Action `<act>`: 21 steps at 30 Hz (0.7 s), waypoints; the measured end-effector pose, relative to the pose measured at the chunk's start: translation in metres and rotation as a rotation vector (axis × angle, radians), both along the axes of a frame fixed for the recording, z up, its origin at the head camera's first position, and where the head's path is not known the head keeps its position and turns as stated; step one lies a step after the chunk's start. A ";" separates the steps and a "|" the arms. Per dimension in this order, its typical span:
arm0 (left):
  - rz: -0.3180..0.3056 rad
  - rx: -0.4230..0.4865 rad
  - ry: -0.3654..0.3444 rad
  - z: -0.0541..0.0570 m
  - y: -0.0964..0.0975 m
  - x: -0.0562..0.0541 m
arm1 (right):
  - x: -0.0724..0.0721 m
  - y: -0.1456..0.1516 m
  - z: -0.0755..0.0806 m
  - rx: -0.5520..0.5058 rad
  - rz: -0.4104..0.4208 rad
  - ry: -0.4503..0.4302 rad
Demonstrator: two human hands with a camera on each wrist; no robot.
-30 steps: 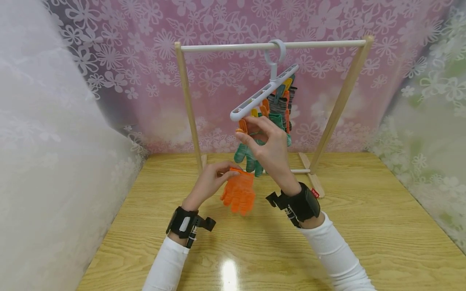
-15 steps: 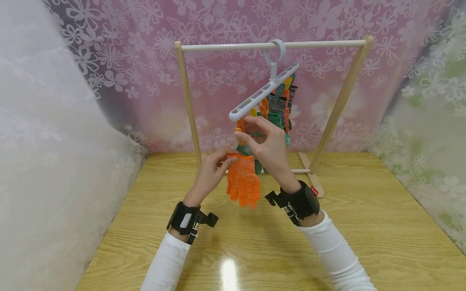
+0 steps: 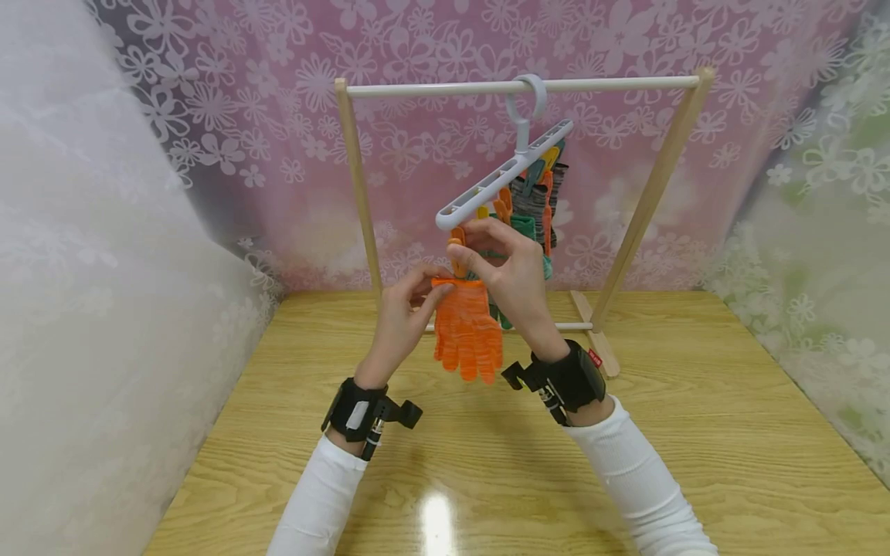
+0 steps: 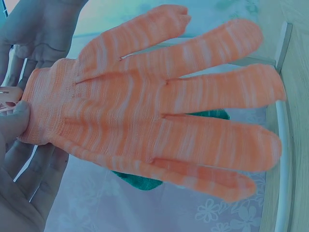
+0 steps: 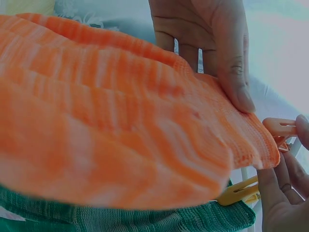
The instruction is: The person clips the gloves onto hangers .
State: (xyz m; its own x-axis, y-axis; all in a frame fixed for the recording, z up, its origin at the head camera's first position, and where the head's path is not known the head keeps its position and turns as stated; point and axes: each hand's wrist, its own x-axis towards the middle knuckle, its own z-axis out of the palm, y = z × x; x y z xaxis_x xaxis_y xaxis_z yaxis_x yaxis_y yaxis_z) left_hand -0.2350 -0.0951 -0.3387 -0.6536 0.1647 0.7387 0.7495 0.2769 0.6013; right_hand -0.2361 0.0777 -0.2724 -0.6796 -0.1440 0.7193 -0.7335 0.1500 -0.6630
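Note:
My left hand (image 3: 403, 320) pinches the cuff of an orange striped knit glove (image 3: 467, 332), thumb on the near side. The glove hangs fingers down. Just above the cuff, my right hand (image 3: 518, 278) squeezes an orange clothespin (image 3: 456, 249) at the near end of a pale grey clip hanger (image 3: 487, 185). In the right wrist view the clothespin (image 5: 280, 126) lies right at the cuff edge, between right thumb and fingers. Behind the orange glove hangs a green glove (image 5: 145, 220), held by a yellow clothespin (image 5: 236, 192).
The hanger hooks over the white bar (image 3: 431, 90) of a wooden rack (image 3: 358, 177). Farther along it hang a grey-black striped glove (image 3: 531, 201) and other clipped gloves. Beneath is a wood-grain table (image 3: 445, 448); a flowered curtain (image 3: 278, 154) stands behind.
My left hand has raised the orange glove up and slightly right, bringing its cuff to the clothespin. My right hand keeps its grip there, with the hanger's near end shifted slightly left.

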 end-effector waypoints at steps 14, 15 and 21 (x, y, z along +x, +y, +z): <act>0.036 0.013 0.014 0.003 0.006 -0.002 | -0.002 0.000 -0.001 -0.037 0.004 -0.008; 0.037 0.017 0.014 0.003 0.006 -0.002 | -0.002 0.000 -0.001 -0.038 0.004 -0.007; 0.032 0.037 0.044 0.004 0.008 -0.003 | -0.003 0.000 -0.001 -0.051 -0.002 -0.003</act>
State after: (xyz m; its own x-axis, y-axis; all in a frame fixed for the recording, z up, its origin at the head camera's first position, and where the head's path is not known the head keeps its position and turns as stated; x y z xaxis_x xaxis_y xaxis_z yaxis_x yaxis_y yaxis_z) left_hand -0.2383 -0.0873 -0.3347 -0.6252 0.1157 0.7718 0.7662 0.2794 0.5787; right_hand -0.2395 0.0781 -0.2736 -0.6822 -0.1060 0.7234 -0.7310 0.1177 -0.6721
